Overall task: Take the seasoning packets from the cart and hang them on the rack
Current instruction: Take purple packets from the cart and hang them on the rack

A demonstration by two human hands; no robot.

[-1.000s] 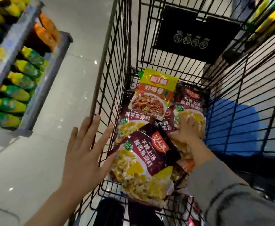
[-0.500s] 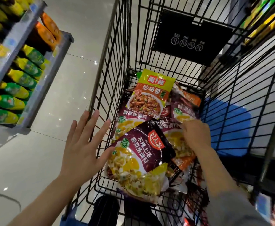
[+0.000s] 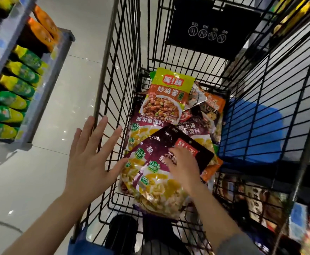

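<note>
- our left hand (image 3: 88, 162) is flat and spread, fingers straight, laid against the outside of the cart's (image 3: 113, 74) wire side. it holds nothing; we judge it is there to steady the cart while the other arm reaches in.
- our right hand (image 3: 182, 169) is down inside the basket, lying on the top maroon packet (image 3: 150, 173), fingers bent onto its face near the red logo. whether they have actually caught an edge or only press on the film we cannot tell, since the hand covers the contact.
- that top maroon packet lies slanted over the pile, its lower end toward us and its dark header strip toward the far right. it is the uppermost and nearest one, which is probably why the hand goes for it first.
- under it are more maroon packets (image 3: 146, 126) with the same yellow dish print, overlapping like loose cards, and a green and orange packet (image 3: 168, 96) lying on them toward the far end. an orange-edged packet (image 3: 214, 103) sticks out at the right.
- all the seasoning packets are in the cart bottom; none is in the air, so the picking step looks only begun.
- the shelf (image 3: 45, 92) at left carries green and yellow pouches (image 3: 18, 85) lined up on edge; we cannot see hanging hooks from here, so where the packet will go is not shown.
- a black sign panel (image 3: 211, 30) hangs on the far end of the cart.
- the film is glossy and limp; we expect it to slide, so a pinch at the header strip would be safer.
</note>
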